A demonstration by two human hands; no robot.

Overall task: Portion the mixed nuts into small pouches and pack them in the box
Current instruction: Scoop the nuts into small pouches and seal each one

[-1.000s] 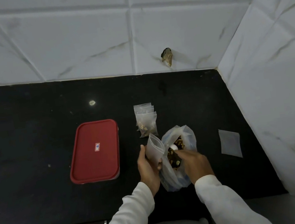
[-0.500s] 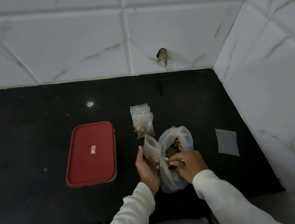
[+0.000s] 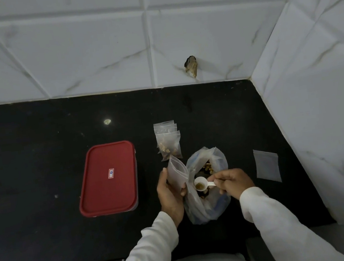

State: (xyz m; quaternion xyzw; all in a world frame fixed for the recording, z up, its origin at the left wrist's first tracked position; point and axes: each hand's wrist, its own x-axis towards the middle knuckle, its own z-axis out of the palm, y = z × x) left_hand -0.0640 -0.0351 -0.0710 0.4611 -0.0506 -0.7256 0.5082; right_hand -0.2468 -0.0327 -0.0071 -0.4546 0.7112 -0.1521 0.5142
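- The left hand (image 3: pixel 170 195) grips an empty small zip pouch (image 3: pixel 177 173), thumb on one face and fingers curled behind it, holding it upright with its mouth towards the far side.
- The right hand (image 3: pixel 231 182) pinches the handle of a white plastic scoop (image 3: pixel 203 184) between thumb and fingers.
- The scoop's bowl carries a small load of brownish nuts and sits level, just beside the lower edge of the held pouch and above the open bag.
- The clear plastic bag of mixed nuts (image 3: pixel 216 159) stands open on the black countertop (image 3: pixel 46 210) between the two hands, with nuts visible inside.
- A stack of filled pouches (image 3: pixel 168 141) lies just beyond the held pouch, overlapping one another.
- One flat empty pouch (image 3: pixel 267 165) lies to the right of the bag, near the side wall.
- The box (image 3: pixel 107 178), with its red lid on, lies to the left of the hands, apart from the pouches.
- White marbled wall tiles (image 3: pixel 92 53) rise behind the counter, and one has a chipped hole (image 3: pixel 191 66).
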